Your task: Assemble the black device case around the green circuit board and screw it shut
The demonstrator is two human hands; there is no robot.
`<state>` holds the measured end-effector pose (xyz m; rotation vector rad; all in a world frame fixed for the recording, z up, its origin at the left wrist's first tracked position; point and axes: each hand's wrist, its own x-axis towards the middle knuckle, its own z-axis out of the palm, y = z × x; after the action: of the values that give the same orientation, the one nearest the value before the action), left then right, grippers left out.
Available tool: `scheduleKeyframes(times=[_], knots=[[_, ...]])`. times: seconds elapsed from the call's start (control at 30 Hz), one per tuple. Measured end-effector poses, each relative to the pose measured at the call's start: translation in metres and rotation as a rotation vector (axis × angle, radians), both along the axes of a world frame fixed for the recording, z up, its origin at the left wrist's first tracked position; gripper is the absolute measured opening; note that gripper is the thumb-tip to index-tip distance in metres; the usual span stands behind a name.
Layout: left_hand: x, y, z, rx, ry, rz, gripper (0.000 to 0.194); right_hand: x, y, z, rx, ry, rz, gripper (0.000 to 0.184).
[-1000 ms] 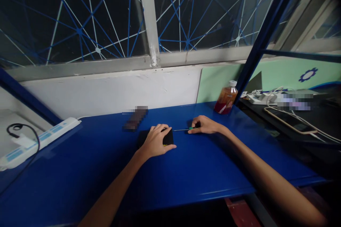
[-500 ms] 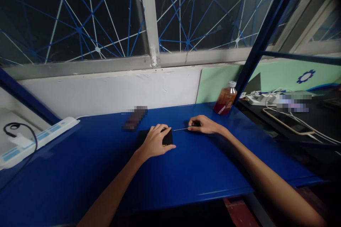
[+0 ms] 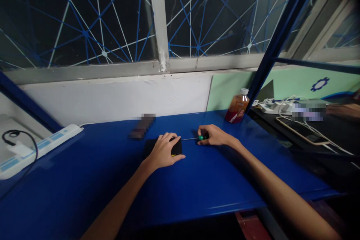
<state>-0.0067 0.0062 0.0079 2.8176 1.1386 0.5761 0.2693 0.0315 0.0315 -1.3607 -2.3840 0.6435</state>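
My left hand (image 3: 165, 150) lies over a flat black box (image 3: 151, 145) on the blue table, fingers across its top and thumb along its near edge. A bit of yellow shows by the thumb; most of the box is hidden under the hand. To the right, my right hand (image 3: 212, 135) pinches the green handle of a screwdriver (image 3: 201, 138) between thumb and fingers. The thin metal shaft points left, level with the table, and its tip meets the right side of the box. I cannot make out what the tip is in.
A drink bottle (image 3: 237, 105) stands at the back right. Behind my left hand is a dark blurred-out object (image 3: 143, 125). A white power strip (image 3: 42, 152) lies at the left. On the black desk are a phone (image 3: 302, 130), cables and another person's hand (image 3: 344, 111).
My right hand's fingers have shifted on the screwdriver, so more green handle shows. My left hand has stayed on the box. Another person's hand has come in at the right edge.
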Motion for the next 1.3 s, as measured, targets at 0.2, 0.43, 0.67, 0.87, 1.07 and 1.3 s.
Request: scheduleKeyframes(times=[0.2,0.43,0.67,0.87,1.07,1.3], knots=[[0.0,0.0,0.001,-0.007,-0.002,-0.001,0.064,0.006,0.002,0.002,0.015,-0.045,0.029,0.03],[0.0,0.001,0.0,0.001,-0.013,-0.014,0.062,0.005,0.005,-0.004,0.062,-0.08,0.005,0.029],[0.001,0.0,0.002,-0.007,0.002,0.004,0.062,0.0,-0.001,0.002,0.111,-0.105,-0.004,0.03],[0.001,0.0,0.0,-0.01,-0.004,0.0,0.062,0.006,0.005,-0.006,0.09,-0.141,0.003,0.033],[0.001,0.0,0.001,-0.007,0.003,0.0,0.062,0.002,0.004,-0.006,0.08,-0.149,-0.008,0.033],[0.001,0.001,0.002,-0.007,-0.01,-0.008,0.062,0.0,-0.001,0.001,0.09,-0.129,-0.023,0.036]])
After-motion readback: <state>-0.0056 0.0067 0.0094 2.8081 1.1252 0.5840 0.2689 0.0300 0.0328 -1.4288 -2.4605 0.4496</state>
